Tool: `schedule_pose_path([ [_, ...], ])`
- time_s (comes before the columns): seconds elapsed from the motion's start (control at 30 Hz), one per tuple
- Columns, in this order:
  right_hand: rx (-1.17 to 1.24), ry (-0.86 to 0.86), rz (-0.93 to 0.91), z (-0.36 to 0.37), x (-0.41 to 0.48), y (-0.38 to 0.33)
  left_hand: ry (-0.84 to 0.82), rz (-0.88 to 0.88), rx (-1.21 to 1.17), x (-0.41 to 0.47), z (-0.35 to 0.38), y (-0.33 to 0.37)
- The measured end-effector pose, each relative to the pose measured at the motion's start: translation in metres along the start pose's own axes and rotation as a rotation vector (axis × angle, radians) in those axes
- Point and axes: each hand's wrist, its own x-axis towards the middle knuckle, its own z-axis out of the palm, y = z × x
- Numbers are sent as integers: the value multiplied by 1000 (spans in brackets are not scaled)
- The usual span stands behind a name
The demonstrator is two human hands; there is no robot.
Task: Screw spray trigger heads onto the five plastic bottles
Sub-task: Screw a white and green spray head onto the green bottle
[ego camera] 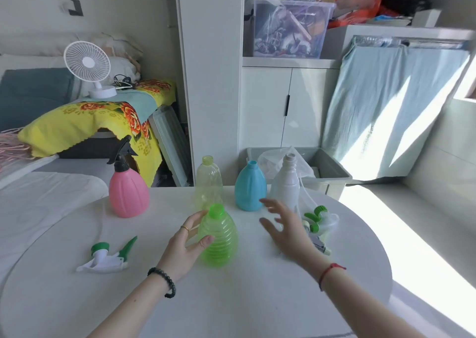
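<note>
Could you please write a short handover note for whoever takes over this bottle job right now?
Left hand grips the green bottle at table centre.
Right hand is open and empty, near the loose trigger heads on the right.
One more green-and-white trigger head lies on the left.
Done: pink bottle has its black head.
Left: green, yellow bottle, blue bottle and white bottle.

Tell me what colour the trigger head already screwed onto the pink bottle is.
Black. The trigger head sits on the pink bottle, clearest in the head view.
</note>
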Motion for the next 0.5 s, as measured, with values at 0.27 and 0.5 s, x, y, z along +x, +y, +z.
schedule_pose_path([
  [0.27, -294, -103, 279, -92, 12, 54, -14, -5, -34, 10, 4, -4],
  [0.5, -365, -338, 285, -72, 0, 67, -27, 4, -47, 15, 6, -6],
])
